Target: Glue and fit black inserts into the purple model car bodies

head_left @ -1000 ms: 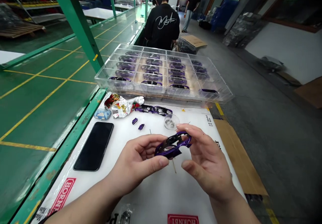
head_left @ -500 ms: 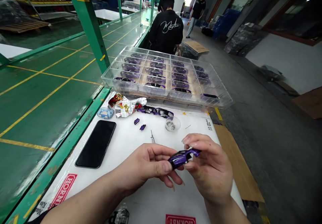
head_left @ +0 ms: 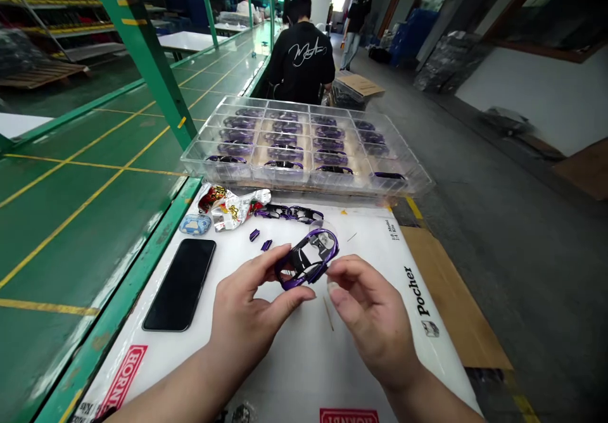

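Far left on the table [head_left: 294, 372], phone [head_left: 179, 285] is lying flat, blue case [head_left: 195, 223] is sitting past its far end, wrapper [head_left: 240, 209] is resting crumpled just right of that. Next over, two purple bits [head_left: 254, 235] are lying beyond my left hand [head_left: 247, 309], and two spare shells [head_left: 289, 211] are lying end to end behind them, in front of the clear tray [head_left: 304, 180].

Left grip: I'm holding the purple shell [head_left: 300, 261] by its near-left end, fingers going behind, thumb lying along the lower edge. Shell is hanging above the table, between both hands.

Key relation: long axis is running slantwise, near-left to far-right, so the free end is pointing up and away from the left grip. Left is the nearer hand, actually bearing it. Right hand [head_left: 375, 309] is sitting off the lower right long side, not the end; fingertips are just beside that edge, and I'm not able to tell contact. Right grip is looking narrow, thumb and index nearly meeting; can't tell if anything small is between them.

Thin stick [head_left: 329, 314] is lying between the hands, wire [head_left: 351, 237] is lying beyond the right one.
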Demonstrator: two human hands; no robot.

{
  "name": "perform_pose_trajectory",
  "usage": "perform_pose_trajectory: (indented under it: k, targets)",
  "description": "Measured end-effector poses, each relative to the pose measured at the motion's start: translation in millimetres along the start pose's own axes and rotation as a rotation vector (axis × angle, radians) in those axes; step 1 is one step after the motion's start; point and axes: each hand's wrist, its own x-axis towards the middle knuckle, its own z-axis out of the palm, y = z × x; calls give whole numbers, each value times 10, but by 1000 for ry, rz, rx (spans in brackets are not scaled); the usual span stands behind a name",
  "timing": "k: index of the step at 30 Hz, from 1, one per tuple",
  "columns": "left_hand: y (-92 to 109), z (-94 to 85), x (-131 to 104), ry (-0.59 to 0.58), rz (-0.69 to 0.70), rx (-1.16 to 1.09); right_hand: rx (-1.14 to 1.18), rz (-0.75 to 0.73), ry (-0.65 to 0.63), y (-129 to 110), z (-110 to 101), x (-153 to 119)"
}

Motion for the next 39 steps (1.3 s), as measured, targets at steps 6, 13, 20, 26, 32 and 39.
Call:
perform_pose_trajectory:
  k: [6,13,20,26,32,39]
  targets:
    - [40,-3,2,-26,202,173,195,251,-96,6,31,35]
    - [14,6,-38,-29,229,202,225,287,-76,-5,26,40]
    - [24,9,-38,-17,231,186,224,303,-77,9,32,41]
    - [27,12,-37,-17,245,202,214,309,-66,0,34,36]
    - [26,9,-48,-13,266,231,178,323,-53,-4,32,41]
    - [12,23,-65,8,298,253,120,303,-27,9,49,58]
